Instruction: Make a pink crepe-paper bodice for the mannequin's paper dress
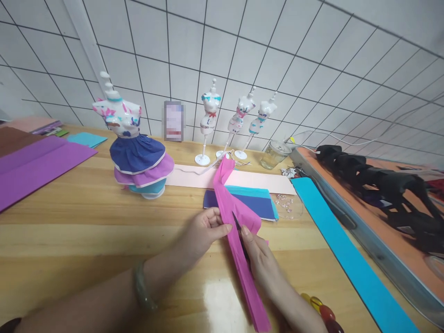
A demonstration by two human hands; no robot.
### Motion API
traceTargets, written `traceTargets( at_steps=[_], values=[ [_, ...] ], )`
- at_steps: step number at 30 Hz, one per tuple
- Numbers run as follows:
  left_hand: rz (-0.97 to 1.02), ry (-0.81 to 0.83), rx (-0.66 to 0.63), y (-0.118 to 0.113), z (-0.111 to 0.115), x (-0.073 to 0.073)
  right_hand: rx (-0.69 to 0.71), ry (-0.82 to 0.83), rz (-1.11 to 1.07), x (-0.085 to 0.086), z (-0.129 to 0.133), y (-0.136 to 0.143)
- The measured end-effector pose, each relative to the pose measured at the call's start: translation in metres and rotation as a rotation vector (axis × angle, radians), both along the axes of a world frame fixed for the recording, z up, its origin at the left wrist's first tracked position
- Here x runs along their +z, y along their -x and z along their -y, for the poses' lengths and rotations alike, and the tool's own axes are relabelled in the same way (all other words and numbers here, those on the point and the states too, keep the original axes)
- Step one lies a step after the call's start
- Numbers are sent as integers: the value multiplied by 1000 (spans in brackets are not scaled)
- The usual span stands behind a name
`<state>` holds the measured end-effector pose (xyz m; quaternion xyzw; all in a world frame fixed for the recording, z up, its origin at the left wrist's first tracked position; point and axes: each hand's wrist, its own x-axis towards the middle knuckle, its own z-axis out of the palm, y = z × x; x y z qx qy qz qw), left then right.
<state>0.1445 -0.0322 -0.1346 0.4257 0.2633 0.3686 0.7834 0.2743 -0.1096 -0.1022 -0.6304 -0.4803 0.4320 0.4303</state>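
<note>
A long strip of magenta crepe paper (243,273) runs from the table's middle toward its front edge, its upper part folded and bunched. My left hand (208,229) pinches the strip's left side between thumb and fingers. Dark-bladed scissors (237,223) are in my right hand (260,259), their tip lying over the magenta paper; the handles are hidden by my fingers. Beneath the strip's upper part lie a folded blue and turquoise piece (258,203) and a pale pink strip (274,181).
A mannequin in a tiered skirt (137,152) stands at the left, near purple paper (45,162). Small mannequins (211,115) and a glass (275,155) stand at the back. A turquoise strip (347,245) and an orange-topped case (385,226) lie at the right.
</note>
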Motion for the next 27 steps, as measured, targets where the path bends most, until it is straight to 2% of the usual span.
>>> traceTargets(
  at_steps=[6, 10, 14, 19, 22, 27],
  values=[
    [2, -5, 3, 0, 0, 3, 25, -27, -13, 3, -1, 2],
    [16, 55, -13, 1, 0, 8, -14, -28, 38, 2, 0, 0],
    [33, 125, -2, 2, -1, 11, -16, -45, -14, 0, 1, 0],
    [84, 181, 43, 3, -2, 16, -25, 159, -181, -1, 2, 5],
    [85, 174, 45, 3, -2, 16, -31, 205, -233, -3, 3, 6],
    [44, 77, 21, 1, -1, 12, -78, 114, -95, -3, 8, 3]
  ],
)
